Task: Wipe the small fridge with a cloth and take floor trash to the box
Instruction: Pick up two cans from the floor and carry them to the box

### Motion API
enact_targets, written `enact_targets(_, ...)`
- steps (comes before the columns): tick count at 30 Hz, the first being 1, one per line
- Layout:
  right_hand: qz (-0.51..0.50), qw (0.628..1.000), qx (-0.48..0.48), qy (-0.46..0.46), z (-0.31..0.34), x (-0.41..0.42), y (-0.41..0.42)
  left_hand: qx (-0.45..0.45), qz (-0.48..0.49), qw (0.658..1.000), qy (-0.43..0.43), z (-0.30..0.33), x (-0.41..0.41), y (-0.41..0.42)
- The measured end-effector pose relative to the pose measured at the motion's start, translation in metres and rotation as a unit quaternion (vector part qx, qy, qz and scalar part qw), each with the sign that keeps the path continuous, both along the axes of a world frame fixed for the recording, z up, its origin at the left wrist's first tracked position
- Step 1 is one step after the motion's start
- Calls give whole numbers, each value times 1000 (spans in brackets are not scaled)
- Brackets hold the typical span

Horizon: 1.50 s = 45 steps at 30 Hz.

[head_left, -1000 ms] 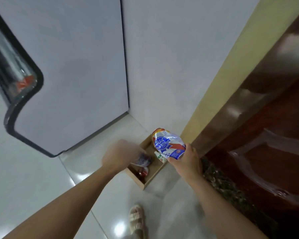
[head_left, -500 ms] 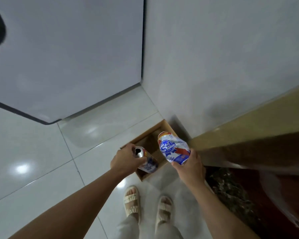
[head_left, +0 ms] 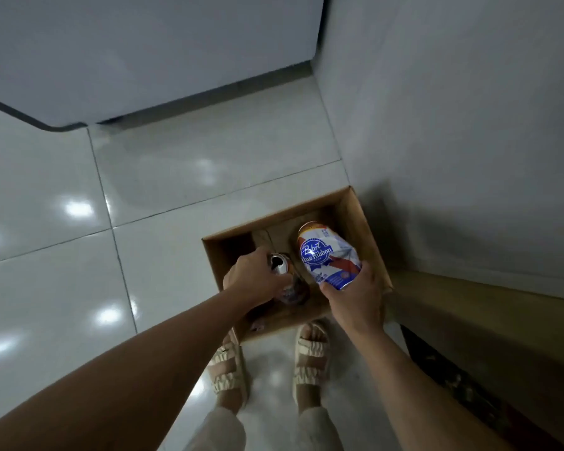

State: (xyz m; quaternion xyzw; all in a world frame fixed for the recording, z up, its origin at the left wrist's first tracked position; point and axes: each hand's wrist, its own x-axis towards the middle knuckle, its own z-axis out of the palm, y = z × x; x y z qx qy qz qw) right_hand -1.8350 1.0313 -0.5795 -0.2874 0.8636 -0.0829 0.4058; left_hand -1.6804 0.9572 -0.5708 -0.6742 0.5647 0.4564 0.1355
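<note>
Over the box point(head_left: 368, 222), left hand point(head_left: 254, 278) grip grasping opened can point(head_left: 279, 263), right hand point(head_left: 355, 294) grasping crushed can point(head_left: 326, 255)

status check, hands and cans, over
Left hand grips small can, right hand grips crushed can. Both cans over open box, not dropped. Nothing in the way.

Floor tiles point(head_left: 183, 177) were glossy, glare spots all over. Box point(head_left: 365, 229) was matt brown cardboard. Crumpled can point(head_left: 328, 255) was shiny printed metal; wall point(head_left: 453, 109) matt.
</note>
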Motion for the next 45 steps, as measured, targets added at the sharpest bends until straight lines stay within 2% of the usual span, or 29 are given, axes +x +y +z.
enact_targets(8, -4, 1000, 8, -17, -138, -17, -17, 12, -24, 1000, -7, -147, -19, -31)
enact_targets(11, -33, 999, 26, -31, -179, -17, -23, 42, -17, 999, 16, -190, -21, -38)
enact_targets(18, -86, 994, 63, -36, -238, -16, -29, 73, -36, 996, 33, -254, -34, -39)
enact_targets(22, -71, 993, 85, -35, -249, -16, -30, 39, -19, 999, 16, -267, -31, -36)
enact_targets(29, -34, 991, 121, -53, -243, -9, -30, 13, -23, 1000, -4, -248, -16, -32)
enact_targets(34, 8, 993, 112, -46, -212, -3, -30, 36, -9, 999, -6, -212, -11, -26)
enact_targets(39, 39, 996, 59, -56, -148, 11, -41, 21, 24, 999, 13, -147, -5, -25)
enact_targets(45, 89, 992, 63, -55, -30, 39, -53, -2, 73, 995, 62, -39, 23, -24)
